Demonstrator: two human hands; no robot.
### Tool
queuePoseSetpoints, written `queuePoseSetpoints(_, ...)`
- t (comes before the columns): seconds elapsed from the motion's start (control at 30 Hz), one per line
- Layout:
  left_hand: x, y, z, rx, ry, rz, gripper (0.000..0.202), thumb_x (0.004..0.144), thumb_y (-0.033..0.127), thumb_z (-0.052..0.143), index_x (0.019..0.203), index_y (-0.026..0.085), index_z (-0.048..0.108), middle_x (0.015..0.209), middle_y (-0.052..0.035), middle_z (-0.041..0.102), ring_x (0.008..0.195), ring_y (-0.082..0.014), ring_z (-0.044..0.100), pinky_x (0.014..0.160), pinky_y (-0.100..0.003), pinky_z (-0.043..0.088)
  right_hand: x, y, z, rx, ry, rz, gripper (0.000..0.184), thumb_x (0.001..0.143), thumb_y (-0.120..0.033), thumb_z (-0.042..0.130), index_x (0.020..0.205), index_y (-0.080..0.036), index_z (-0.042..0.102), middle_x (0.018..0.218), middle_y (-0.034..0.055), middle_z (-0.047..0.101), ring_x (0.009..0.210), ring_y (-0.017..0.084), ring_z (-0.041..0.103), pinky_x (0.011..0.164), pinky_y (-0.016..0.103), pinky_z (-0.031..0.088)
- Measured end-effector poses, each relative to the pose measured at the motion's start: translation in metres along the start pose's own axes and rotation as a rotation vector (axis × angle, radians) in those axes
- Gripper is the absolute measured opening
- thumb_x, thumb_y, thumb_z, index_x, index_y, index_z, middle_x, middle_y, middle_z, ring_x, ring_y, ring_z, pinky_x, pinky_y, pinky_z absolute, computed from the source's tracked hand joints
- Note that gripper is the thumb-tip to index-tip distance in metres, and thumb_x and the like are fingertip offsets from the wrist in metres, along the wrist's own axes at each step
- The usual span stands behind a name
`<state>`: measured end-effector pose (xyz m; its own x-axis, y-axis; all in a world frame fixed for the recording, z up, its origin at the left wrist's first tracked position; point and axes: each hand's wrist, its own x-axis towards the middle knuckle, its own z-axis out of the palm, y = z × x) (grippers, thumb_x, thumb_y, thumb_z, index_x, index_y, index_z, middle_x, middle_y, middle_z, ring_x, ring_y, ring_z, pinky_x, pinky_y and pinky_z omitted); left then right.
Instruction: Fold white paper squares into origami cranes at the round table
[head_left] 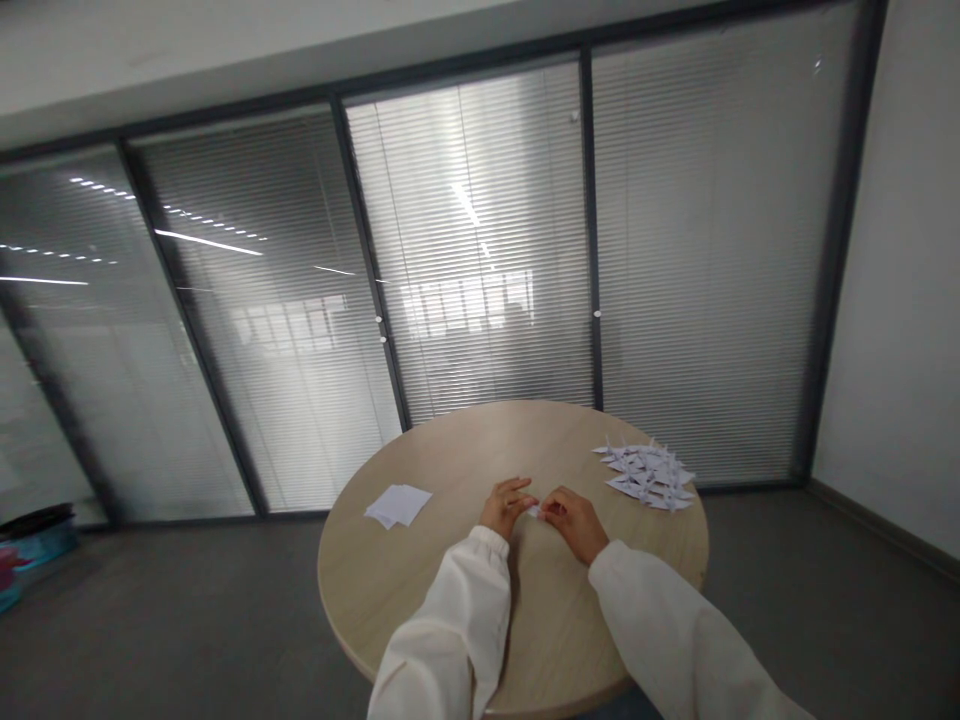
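Over the middle of the round wooden table (480, 450), my left hand (507, 505) and my right hand (571, 518) meet at a small piece of folded white paper (533, 511). Thumb and fingers of the left pinch one side of it, while its other fingers stretch out above. The right has its fingertips closed on the other side. Most of the paper is hidden by the fingers, so its exact shape cannot be made out. White sleeves cover both arms.
A few flat white paper sheets (401, 504) lie on the table's left. Toward the right edge is a heap of pointed folded-paper figures (651, 474). Behind the table runs a glass partition with blinds (480, 240). A blue bin (45, 540) stands at far left.
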<state>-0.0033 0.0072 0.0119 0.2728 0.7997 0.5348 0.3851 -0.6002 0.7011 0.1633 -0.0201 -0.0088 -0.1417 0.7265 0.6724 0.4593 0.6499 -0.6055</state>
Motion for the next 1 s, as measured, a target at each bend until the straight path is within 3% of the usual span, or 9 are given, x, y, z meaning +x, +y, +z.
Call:
queuePoseSetpoints(0.3,0.001,0.008,-0.003,-0.213,0.09,-0.118,0.02,0.06,0.04,0.066,0.064,0.021,0.07,0.096,-0.0065,0.065,0.101,-0.0226,0.053,0.093,-0.036,0.038,0.0,0.008,0.004,0.153,-0.027,0.133,0.015,0.07,-0.034,0.06,0.07,-0.019,0.059,0.066,-0.0025,0.058,0.06,0.012,0.053,0.058,0.022,0.04)
queuePoseSetpoints(0.5,0.001,0.007,-0.01,-0.529,0.253,-0.305,0.042,0.058,0.051,0.063,0.074,0.013,0.068,0.107,-0.0126,0.06,0.096,-0.0253,0.056,0.076,-0.036,0.049,0.003,0.01,0.0,0.473,-0.099,0.314,0.025,0.064,-0.041,0.063,0.065,-0.016,0.058,0.057,-0.0026,0.055,0.053,0.011,0.051,0.054,0.022,0.04)
queuePoseSetpoints(0.57,0.0,0.007,-0.006,-0.57,0.207,-0.367,0.049,0.056,0.055,0.062,0.08,0.012,0.067,0.106,-0.0138,0.06,0.097,-0.026,0.055,0.072,-0.035,0.05,0.003,0.008,-0.002,0.636,-0.132,0.393,0.029,0.062,-0.044,0.064,0.066,-0.016,0.057,0.056,-0.0023,0.054,0.051,0.011,0.05,0.052,0.022,0.041)
queuePoseSetpoints(0.67,-0.003,0.01,0.003,-0.62,-0.016,-0.427,0.053,0.05,0.052,0.068,0.086,0.013,0.065,0.092,-0.011,0.065,0.089,-0.0242,0.058,0.067,-0.034,0.051,0.003,0.005,-0.004,0.817,-0.172,0.492,0.033,0.06,-0.045,0.066,0.07,-0.015,0.058,0.062,-0.0001,0.055,0.055,0.011,0.052,0.053,0.023,0.042)
queuePoseSetpoints(0.73,-0.004,0.013,0.008,-0.631,-0.102,-0.443,0.05,0.047,0.046,0.072,0.083,0.012,0.065,0.081,-0.0077,0.066,0.08,-0.0212,0.061,0.066,-0.032,0.051,0.002,0.004,-0.004,0.891,-0.183,0.529,0.034,0.059,-0.045,0.067,0.072,-0.014,0.058,0.066,0.0011,0.057,0.059,0.012,0.053,0.054,0.022,0.042)
queuePoseSetpoints(1.0,-0.005,0.011,0.011,-0.594,-0.054,-0.468,0.043,0.04,0.034,0.077,0.072,0.011,0.061,0.061,-0.0023,0.063,0.058,-0.0141,0.06,0.054,-0.026,0.05,0.001,0.009,0.001,0.847,-0.191,0.535,0.034,0.059,-0.045,0.067,0.07,-0.015,0.055,0.062,-0.0003,0.056,0.057,0.012,0.053,0.052,0.023,0.042)
